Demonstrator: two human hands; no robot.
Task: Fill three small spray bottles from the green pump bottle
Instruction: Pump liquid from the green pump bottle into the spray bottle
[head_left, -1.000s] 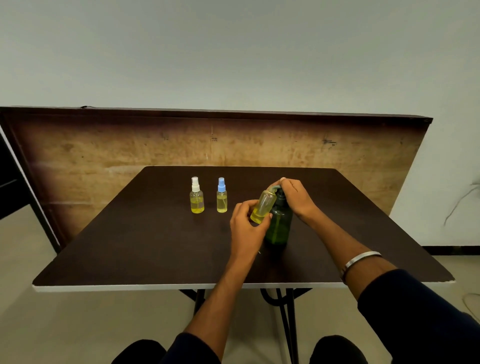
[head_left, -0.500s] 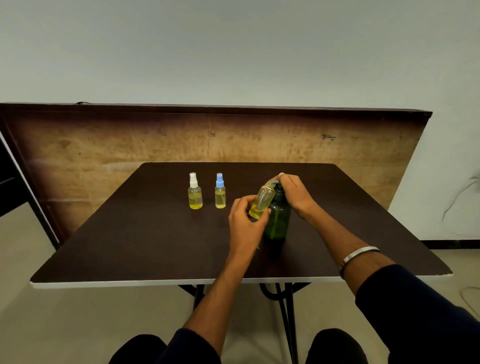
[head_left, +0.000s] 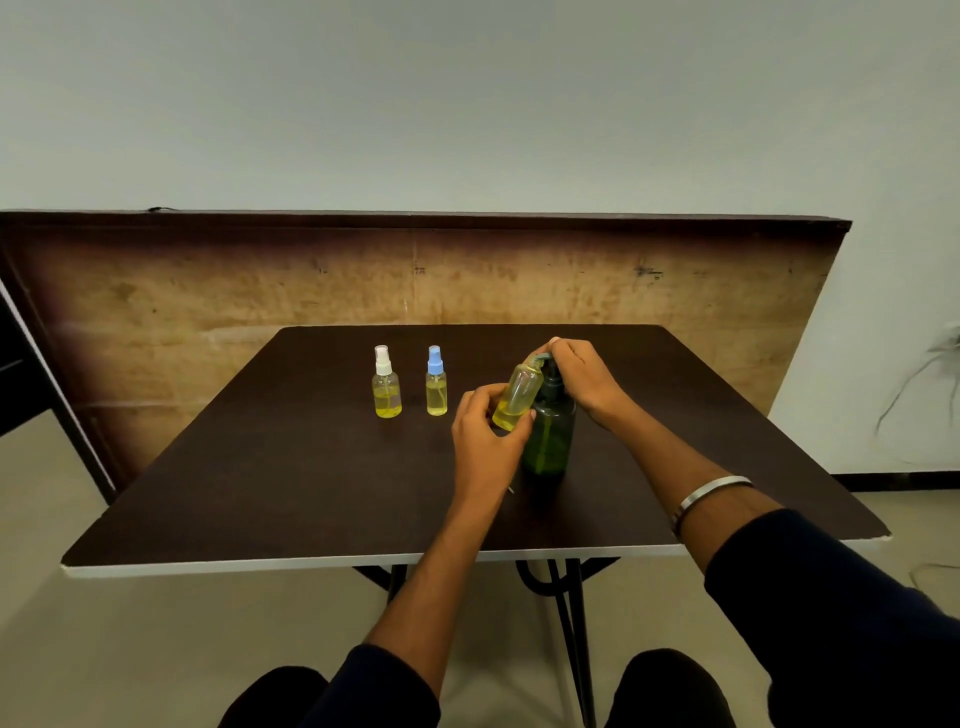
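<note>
Since the earlier frames little has shifted: the left hand (head_left: 485, 439) keeps the same grasp and the right hand (head_left: 582, 376) stays on top of the pump, while the yellow pool in the tilted bottle sits about where it did. Going left to right across the dark brown square tabletop (head_left: 291, 467), the first thing is a small clear plastic spray bottle with a white nozzle (head_left: 386, 383), upright at about ten o'clock from the table's middle and partly filled with yellow liquid. Just beside it, at its three o'clock and not touching it, stands a slimmer clear spray bottle with a blue nozzle (head_left: 436, 382), also partly filled with yellow. Next comes the left hand, its thumb and curled fingers pinching the lower end of a third small clear plastic bottle with no cap (head_left: 519, 397); this one is tilted, mouth up toward one o'clock and held against the spout, with a little yellow liquid pooled at its low end. Touching it on its right is the tall translucent dark green pump bottle (head_left: 550, 441), upright on the table near the centre. The right hand lies over the pump head at the bottle's twelve o'clock, fingers curled close together round the top and pressing on it; how the thumb lies cannot be told. A silver metal bangle (head_left: 709, 493) circles the right forearm, at five o'clock from the green bottle, just ahead of a dark sleeve (head_left: 831, 623).
</note>
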